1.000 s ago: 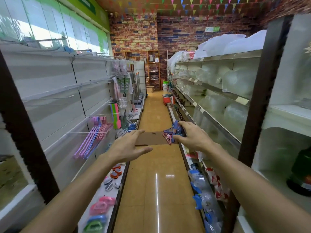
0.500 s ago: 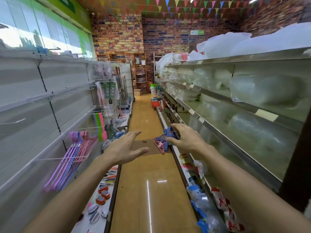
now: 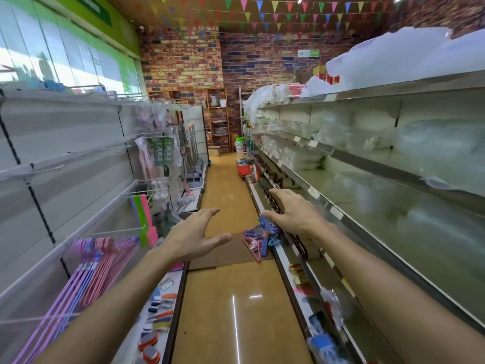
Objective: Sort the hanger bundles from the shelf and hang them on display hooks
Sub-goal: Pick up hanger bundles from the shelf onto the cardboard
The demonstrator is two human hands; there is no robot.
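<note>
Right hand: the right hand (image 3: 294, 214), at centre right of the frame, has its fingers curled round a bundle of hangers (image 3: 259, 236) and grips it from above.
Left hand: the left hand (image 3: 195, 233), just left of centre, is spread with fingers straight and holds nothing.
Bundle: it hangs below the right hand over the aisle floor (image 3: 236, 298), in front of a flat piece of cardboard (image 3: 231, 253) lying there; blue, purple and pink hangers show, bunched together.
Which way it points: the hook ends appear to be up inside the grip, and the pink and purple bars splay downward and towards lower centre. The long axis seems to run steeply down from the hand, tilted a little left; blur keeps me from saying more.
Hooks: bare wire display hooks (image 3: 126, 229) stick out from the white panel in the left half of the frame; lower left, pink and purple hung hangers (image 3: 99, 269) already fill one hook.
Doing the step well: probably carry the bundle across to the left panel, let the free hand steady the dangling bars, and turn the hook ends square to a bare wire before sliding them on, matching colours.
Risk: loose bars could snag on the neighbouring hung hangers.
</note>
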